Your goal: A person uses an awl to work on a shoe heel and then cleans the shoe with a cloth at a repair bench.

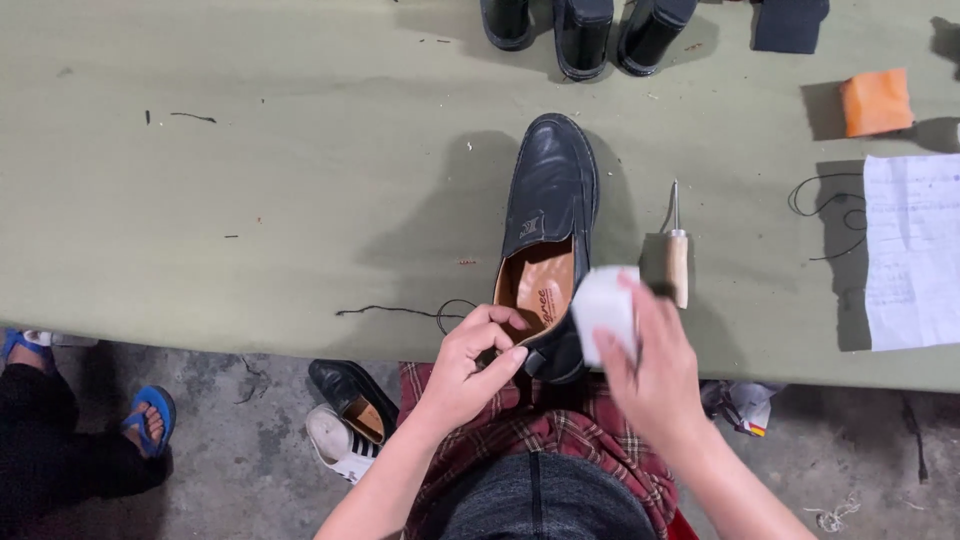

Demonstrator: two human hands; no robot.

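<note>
A black leather loafer [548, 200] with a tan insole lies on the green table [250, 200], toe pointing away from me, heel at the near edge. My left hand [470, 365] grips the heel collar of the shoe with curled fingers. My right hand [650, 365] holds a small white object [603, 305], perhaps a cloth or a block, against the right side of the heel. An awl with a wooden handle [677, 260] lies on the table just right of the shoe, beside my right hand.
Black shoes [580, 30] stand at the table's far edge, with an orange sponge [876, 102], black thread [830, 205] and a white paper sheet [912, 250] at the right. A loose thread [400, 312] lies near the front edge. Below, a black shoe [350, 395], a white sandal [340, 445] and another person's blue-sandalled foot [150, 415].
</note>
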